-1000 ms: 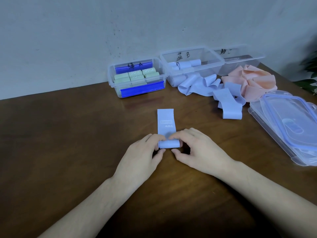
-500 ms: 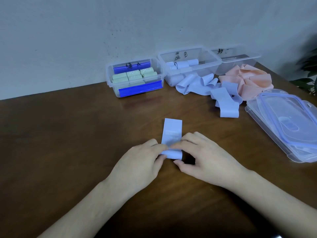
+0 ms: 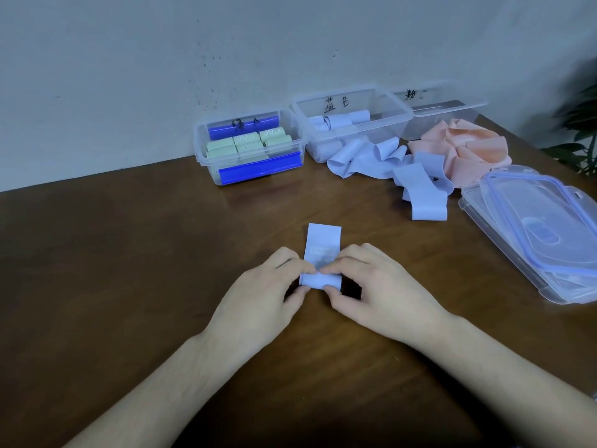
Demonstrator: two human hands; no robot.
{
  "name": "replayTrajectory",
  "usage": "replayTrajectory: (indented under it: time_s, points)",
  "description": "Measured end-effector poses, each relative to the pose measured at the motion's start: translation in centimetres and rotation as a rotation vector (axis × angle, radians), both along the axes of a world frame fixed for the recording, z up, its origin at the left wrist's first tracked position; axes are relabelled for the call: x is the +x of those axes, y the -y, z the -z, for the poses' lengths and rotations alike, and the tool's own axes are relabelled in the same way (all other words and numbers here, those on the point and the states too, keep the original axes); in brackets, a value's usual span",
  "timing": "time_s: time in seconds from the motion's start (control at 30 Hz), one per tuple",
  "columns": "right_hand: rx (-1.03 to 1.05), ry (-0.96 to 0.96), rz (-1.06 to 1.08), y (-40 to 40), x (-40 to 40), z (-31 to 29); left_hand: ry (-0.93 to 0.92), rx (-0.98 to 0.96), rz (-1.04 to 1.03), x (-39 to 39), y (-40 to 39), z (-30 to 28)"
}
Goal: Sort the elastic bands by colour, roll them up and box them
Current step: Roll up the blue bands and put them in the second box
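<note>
Rolling is in hand: left hand [image 3: 265, 294] and right hand [image 3: 376, 291] pinch the half-rolled blue band [image 3: 322, 253] — lying well in front of the blue box [image 3: 352, 124] — next, roll the remaining tail forward evenly.

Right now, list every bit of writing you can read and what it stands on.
"30 LB": green rolls in the left box.
"B", after a handwritten character: middle box.
Handwritten character, too blurred: right box.
Faint print, unreadable: blue band under both hands.
</note>
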State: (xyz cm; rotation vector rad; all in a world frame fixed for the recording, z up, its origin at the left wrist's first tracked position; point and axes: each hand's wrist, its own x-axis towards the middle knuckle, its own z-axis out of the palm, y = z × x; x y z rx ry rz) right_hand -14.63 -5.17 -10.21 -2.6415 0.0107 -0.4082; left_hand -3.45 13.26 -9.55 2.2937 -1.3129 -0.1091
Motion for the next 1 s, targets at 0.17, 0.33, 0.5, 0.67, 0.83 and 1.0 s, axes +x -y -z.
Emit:
replayTrajectory:
  time_s: [0.17,0.33,0.5,0.67,0.83,1.0]
  points:
    - [-0.064,0.019,0.000,0.2,0.2,0.0,-0.041,-0.009,-0.027,0.7,0.6,0.1]
    - [-0.035,0.008,0.018,0.8,0.7,0.1,0.013,-0.083,-0.014,0.8,0.7,0.4]
    - [-0.061,0.019,0.050,1.2,1.3,0.1,0.027,-0.097,-0.004,1.4,1.3,0.8]
    - [-0.106,0.068,0.032,1.4,1.7,0.2,0.017,-0.086,-0.026,1.9,2.0,0.6]
    - [-0.082,0.098,0.058,1.9,2.3,0.7,0.077,-0.141,-0.007,1.6,2.2,0.8]
    - [-0.119,0.124,0.071,2.1,2.6,0.7,0.111,-0.143,-0.010,2.2,2.7,1.4]
